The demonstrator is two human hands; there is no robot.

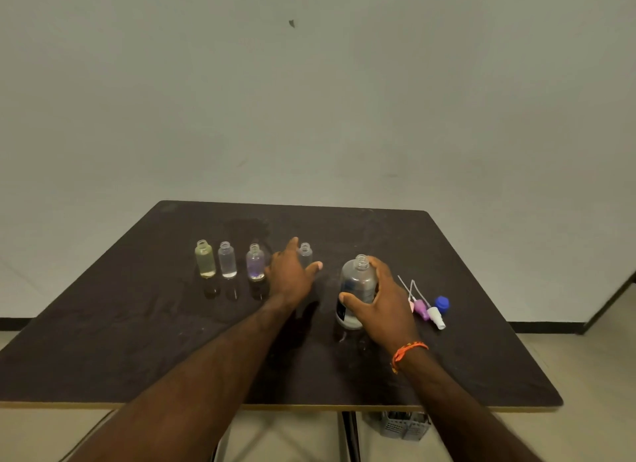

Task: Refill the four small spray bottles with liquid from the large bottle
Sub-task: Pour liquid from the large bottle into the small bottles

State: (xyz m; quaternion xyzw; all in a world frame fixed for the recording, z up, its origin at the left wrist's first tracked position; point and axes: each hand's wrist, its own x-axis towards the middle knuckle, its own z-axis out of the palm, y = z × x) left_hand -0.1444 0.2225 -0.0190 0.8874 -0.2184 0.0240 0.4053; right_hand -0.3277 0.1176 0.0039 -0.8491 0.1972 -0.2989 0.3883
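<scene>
The dark table (pixel 137 324) carries everything. The large bottle (pixel 356 282) stands uncapped, its lower half hidden by the right hand (pixel 382 306) wrapped round it. Left of it, the left hand (pixel 290 275) spreads open, covering most of the fourth small bottle (pixel 305 253); whether it touches is unclear. Three small bottles (pixel 227 263) stand farther left; spray heads (pixel 428 308) lie right.

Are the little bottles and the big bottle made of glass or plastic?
Four small clear bottles: see-through and shiny, with threaded necks; probably plastic, though glass can't be ruled out. Large clear bottle with a dark label, held by the right hand: same clear glossy look, likely plastic.
</scene>
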